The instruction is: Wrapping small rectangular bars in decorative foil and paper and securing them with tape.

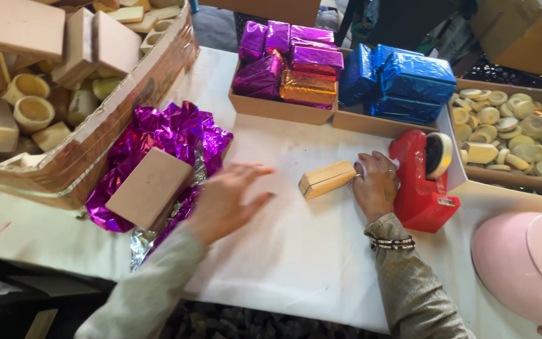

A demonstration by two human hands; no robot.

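right hand (376, 184) fingers curled down on one end of a pale wooden block (327, 179), block lying flat on the white table (296, 251), sticking out past the fingertips toward the left hand; grip looks like a light top hold, can't tell if thumb is under

left hand (227, 198) open, fingers spread and a bit blurred, palm down, holding nothing, fingertips pointing toward the block but apart from it; just behind its knuckles lies the crumpled purple foil sheet (164, 135) with a pinkish flat block (148, 186) resting on top, unwrapped

red tape dispenser (423, 182) touching or just beside the back of the right hand

beyond the fingertips: tray of purple wrapped packs (286, 53) with one gold one (307, 88), next to it tray of blue wrapped packs (396, 78), further right a box of pale round discs (509, 125). Cardboard box of bare wooden pieces (51, 75) beyond the foil

progress, judged: several packs already wrapped, plenty of bare pieces left, block in hand and the pinkish one both still bare, foil laid out but not folded, no tape pulled

pink round thing (525, 263) at near right edge, unclear what
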